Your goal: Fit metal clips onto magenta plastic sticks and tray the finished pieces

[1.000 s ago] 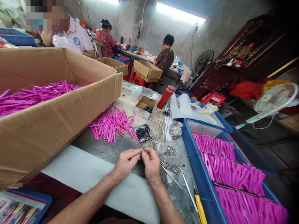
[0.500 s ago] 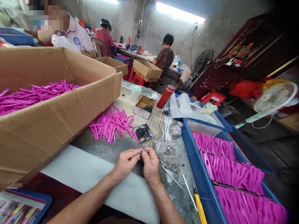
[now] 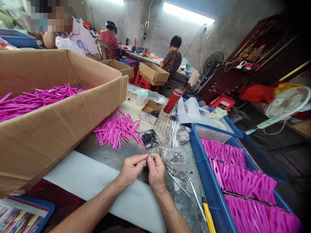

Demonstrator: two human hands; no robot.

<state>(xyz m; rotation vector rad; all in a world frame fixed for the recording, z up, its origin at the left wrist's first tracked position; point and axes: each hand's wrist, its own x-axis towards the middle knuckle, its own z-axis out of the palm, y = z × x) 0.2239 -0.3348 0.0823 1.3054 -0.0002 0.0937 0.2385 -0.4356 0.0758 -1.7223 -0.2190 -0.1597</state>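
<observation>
A small magenta piece (image 3: 147, 157) was pinched between the fingertips of the left hand (image 3: 131, 170) and the right hand (image 3: 156, 173), thumbs and forefingers closed on it from both sides; most of it was covered by fingers, so its full shape could not be told. It was held over the near part of the worktable (image 3: 102, 155), just nearer than a metal tray (image 3: 155, 145) of black parts (image 3: 149, 138). Thin magenta strips (image 3: 118, 129) were heaped far-left of the hands, with more piled in a cardboard box (image 3: 60, 129) at left. Judged by these, the piece was probably very light, plastic-like, fairly stiff but bendable, smooth enough to be slipped from a loose pinch; breakage was rated unlikely. Best gripped near its ends, thumb against forefinger, little force needed. To the right, wavy magenta pieces (image 3: 243, 178) were packed in rows in a blue crate (image 3: 209, 181); metal bits (image 3: 176, 158) were bagged beyond the right hand.
</observation>
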